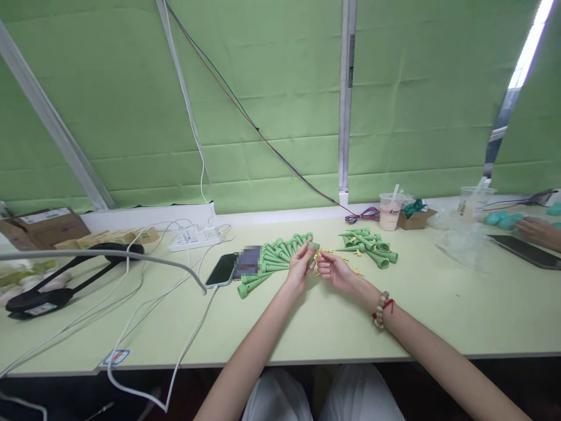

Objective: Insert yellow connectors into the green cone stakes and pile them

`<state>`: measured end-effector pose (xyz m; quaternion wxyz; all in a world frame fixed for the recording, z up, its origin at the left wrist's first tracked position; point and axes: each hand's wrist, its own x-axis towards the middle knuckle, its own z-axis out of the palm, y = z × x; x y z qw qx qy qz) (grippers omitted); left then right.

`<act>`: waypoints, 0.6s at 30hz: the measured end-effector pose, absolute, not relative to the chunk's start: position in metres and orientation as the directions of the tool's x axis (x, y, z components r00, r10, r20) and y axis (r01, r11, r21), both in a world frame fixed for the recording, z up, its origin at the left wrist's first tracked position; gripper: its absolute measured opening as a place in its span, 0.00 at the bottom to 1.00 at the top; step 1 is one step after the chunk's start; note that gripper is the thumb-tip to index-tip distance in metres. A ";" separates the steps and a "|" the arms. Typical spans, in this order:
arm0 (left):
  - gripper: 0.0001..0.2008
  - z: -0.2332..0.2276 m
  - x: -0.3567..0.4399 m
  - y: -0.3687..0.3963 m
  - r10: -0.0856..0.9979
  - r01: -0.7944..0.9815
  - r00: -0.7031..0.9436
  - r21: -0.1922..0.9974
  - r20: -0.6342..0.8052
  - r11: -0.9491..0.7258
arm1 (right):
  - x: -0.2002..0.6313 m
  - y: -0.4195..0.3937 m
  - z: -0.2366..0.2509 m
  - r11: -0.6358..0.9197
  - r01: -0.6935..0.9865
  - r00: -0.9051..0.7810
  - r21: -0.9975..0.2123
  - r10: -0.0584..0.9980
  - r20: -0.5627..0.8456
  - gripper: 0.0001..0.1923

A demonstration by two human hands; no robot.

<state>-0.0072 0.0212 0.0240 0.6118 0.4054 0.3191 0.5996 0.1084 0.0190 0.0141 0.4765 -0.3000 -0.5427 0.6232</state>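
Observation:
My left hand [300, 265] pinches a green cone-shaped plastic piece [312, 246] at the table's middle. My right hand [333, 268], with a bead bracelet on its wrist, holds a small yellow part [323, 252] against the cone's tip. The two hands touch at the fingertips. Behind my left hand lies a row of several green cones [277, 260]. A second loose heap of green cones [368, 242] sits beyond my right hand, with a few small yellow parts [356, 272] scattered beside it.
A phone [222, 270] on a white cable lies left of the cones, near a power strip [196, 237]. A black stand [52, 289] and cardboard boxes [44, 226] fill the left. Drink cups [390, 211], a plastic bag [460, 237], a tablet [526, 251] and another person's hand [541, 231] are at right.

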 end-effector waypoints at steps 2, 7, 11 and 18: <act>0.26 0.026 -0.007 0.020 0.991 -0.441 0.060 0.894 0.117 -0.079 | 0.108 0.021 0.013 -0.057 -0.324 -0.425 -0.944 0.900 0.091 0.19; 0.22 0.025 -0.007 0.023 0.999 -0.534 0.028 0.845 0.019 -0.002 | 0.113 0.020 0.006 0.203 0.048 -0.250 -0.978 0.950 0.185 0.21; 0.18 0.023 -0.008 0.025 1.000 -0.587 0.013 0.809 -0.010 0.016 | 0.121 0.017 0.008 0.556 0.365 -0.149 -0.747 0.827 0.543 0.16; 0.22 0.021 -0.004 0.019 0.999 -0.489 0.026 0.872 0.029 -0.012 | 0.131 0.021 0.012 0.671 0.498 -0.169 -0.550 0.697 0.697 0.14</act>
